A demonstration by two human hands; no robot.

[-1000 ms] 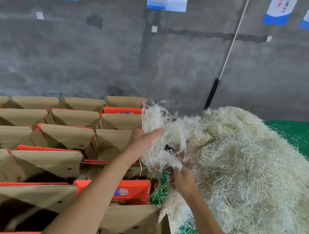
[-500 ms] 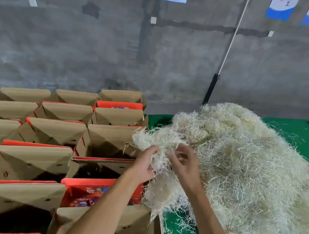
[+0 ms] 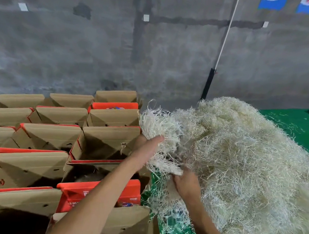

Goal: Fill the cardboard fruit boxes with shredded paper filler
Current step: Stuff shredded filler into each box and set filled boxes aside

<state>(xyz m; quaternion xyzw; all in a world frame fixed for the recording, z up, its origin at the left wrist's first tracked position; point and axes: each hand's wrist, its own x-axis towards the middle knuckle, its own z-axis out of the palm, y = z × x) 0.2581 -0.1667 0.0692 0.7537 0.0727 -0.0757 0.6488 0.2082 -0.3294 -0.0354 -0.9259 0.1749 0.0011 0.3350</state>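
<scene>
Cardboard fruit boxes (image 3: 51,138) stand packed in rows on the left, flaps raised, some showing orange-red printed faces; the open ones I can see into look dark inside, with only a stray strand or two, so I judge most are not yet filled. The nearest open box (image 3: 104,145) sits just left of the hands.

The left hand (image 3: 147,147) reaches up and forward from the lower middle, its palm pressed against the near side of a loose clump of shredded paper filler (image 3: 159,129), thumb laid on top. How far its fingers wrap round the far side is hidden by the strands, so I cannot tell whether it is closed on the clump or only cupping it.

The right hand (image 3: 184,182) lies lower and just to the right, palm up under the same clump, its fingertips buried in the strands; its hold is likewise hidden.

Further right, the main heap of filler (image 3: 251,170) spreads across a green table surface (image 3: 307,128), and the clump remains joined to it by trailing strands.

The step in hand looks like gathering a handful off the heap's left edge. The next move calls for pulling the clump free of the tangle, carrying it left over the box rims, and dropping it into an open box without dragging loose strands onto the floor.
</scene>
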